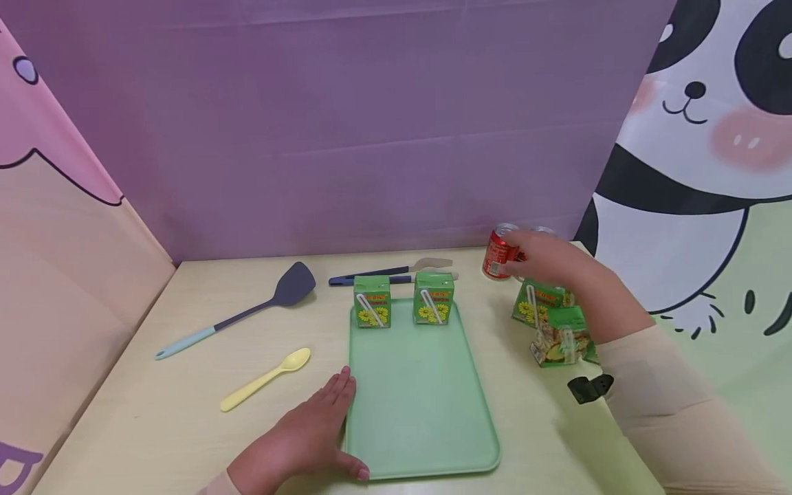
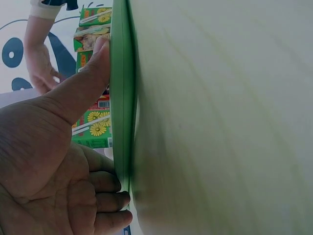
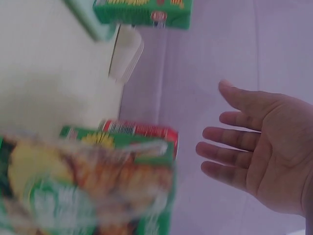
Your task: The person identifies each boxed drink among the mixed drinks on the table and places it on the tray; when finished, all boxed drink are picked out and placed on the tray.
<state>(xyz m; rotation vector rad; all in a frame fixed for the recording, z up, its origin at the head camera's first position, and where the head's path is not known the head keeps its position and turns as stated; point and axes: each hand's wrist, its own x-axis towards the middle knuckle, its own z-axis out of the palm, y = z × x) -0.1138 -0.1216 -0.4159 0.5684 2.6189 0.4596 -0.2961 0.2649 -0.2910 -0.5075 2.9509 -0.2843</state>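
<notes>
My left hand (image 1: 304, 434) rests at the left edge of a pale green tray (image 1: 421, 399), fingers straight along its side and thumb by the near corner. Two green drink cartons (image 1: 372, 302) with yellow flowers and straws stand at the tray's far end. My right hand (image 1: 551, 260) is over the back right of the table, its fingers spread and slightly bent in the right wrist view. In the head view it overlaps a red can (image 1: 495, 258); the top of a second can (image 1: 543, 229) shows behind it. More juice cartons (image 1: 559, 337) stand below that hand.
Left of the tray lie a yellow spoon (image 1: 266, 378) and a dark spatula (image 1: 293, 285) with a light blue handle. Two dark-handled utensils (image 1: 371, 273) lie behind the tray. A purple backdrop (image 1: 371, 137) rises at the table's far edge.
</notes>
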